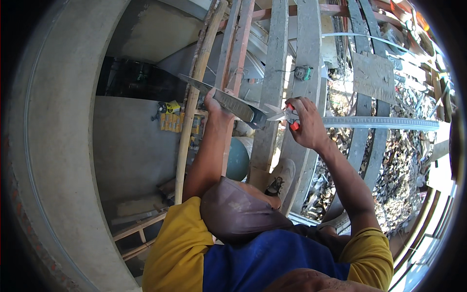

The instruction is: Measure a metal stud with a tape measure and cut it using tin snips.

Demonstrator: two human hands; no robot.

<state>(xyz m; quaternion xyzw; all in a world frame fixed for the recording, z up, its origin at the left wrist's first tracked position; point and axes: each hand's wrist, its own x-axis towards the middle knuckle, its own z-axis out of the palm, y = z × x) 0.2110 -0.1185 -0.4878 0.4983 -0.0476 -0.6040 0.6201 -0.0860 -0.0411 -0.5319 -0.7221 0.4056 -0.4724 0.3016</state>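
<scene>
My left hand (216, 104) is closed on a length of metal profile (233, 103), which slants from upper left down toward the middle. In my right hand (310, 124) is a pair of tin snips (290, 116) with red grips. Their blades are apart and point left at the right end of the metal in my left hand; whether they touch it I cannot tell. A long ribbed metal channel (382, 122) runs rightward from behind my right hand. Whether it joins the left length is hidden by my hand and the snips.
Grey wooden planks (272, 63) form a scaffold under me, with a bamboo pole (192, 109) on their left. A green-and-grey roundish object (302, 73) sits on a plank. Rubble (401, 165) lies below right. A curved concrete edge (63, 121) runs along the left.
</scene>
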